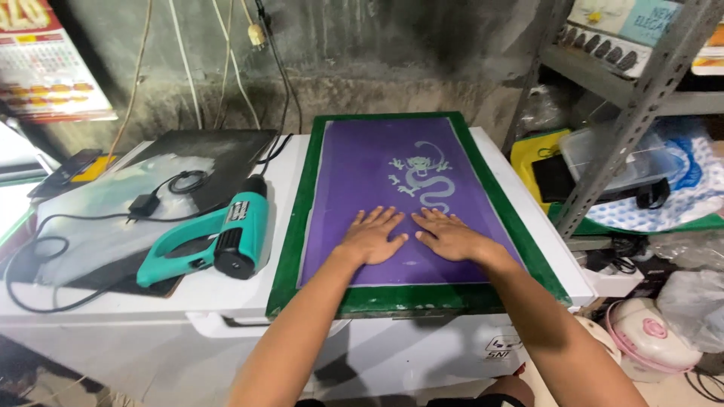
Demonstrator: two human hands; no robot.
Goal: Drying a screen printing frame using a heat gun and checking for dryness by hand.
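both my hands lie flat, fingers spread, left hand (371, 238) beside right hand (451, 237), pressing the smooth purple mesh of a green-framed rectangular screen (407, 211) atop a white freezer (226, 316); pale dragon design (422, 177) beyond; teal plastic heat gun (215, 241) lies left.

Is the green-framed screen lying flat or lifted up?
Flat. The screen lies level on the white chest, with both hands spread palm-down on its purple mesh.

Wall calendar (47, 64), upper left: rectangular, red and yellow blocks on white. Freezer front, lower right: small dark logo label (501, 348) (partly cut off by an arm). Shelf, upper right: flat boxes (637, 26), pale and teal, edges cropped.
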